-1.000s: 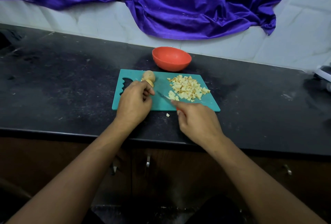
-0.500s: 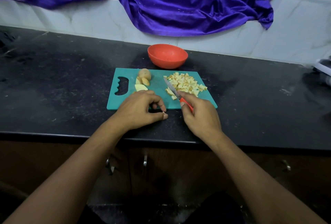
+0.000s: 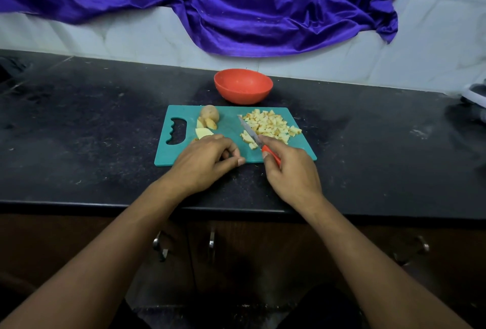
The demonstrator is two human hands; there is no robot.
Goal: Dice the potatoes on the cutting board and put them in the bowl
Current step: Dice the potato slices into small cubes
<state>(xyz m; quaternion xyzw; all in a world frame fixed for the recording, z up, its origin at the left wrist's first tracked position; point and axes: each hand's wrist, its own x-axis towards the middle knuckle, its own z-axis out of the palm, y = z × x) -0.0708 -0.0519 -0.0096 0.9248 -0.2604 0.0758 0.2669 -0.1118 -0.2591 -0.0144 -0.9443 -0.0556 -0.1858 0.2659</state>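
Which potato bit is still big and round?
The brown-skinned potato chunk at the far edge of the board; the rest are flat slices or small cubes.

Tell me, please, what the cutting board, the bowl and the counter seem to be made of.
Cutting board: probably plastic, matt teal, with a moulded handle cut-out. Bowl: likely plastic, smooth orange-red with dull sheen. Counter: seems dark speckled stone; laminate is possible.

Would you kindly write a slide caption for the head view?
Right hand holds knife by diced potato on board; left hand at near edge; bowl behind.
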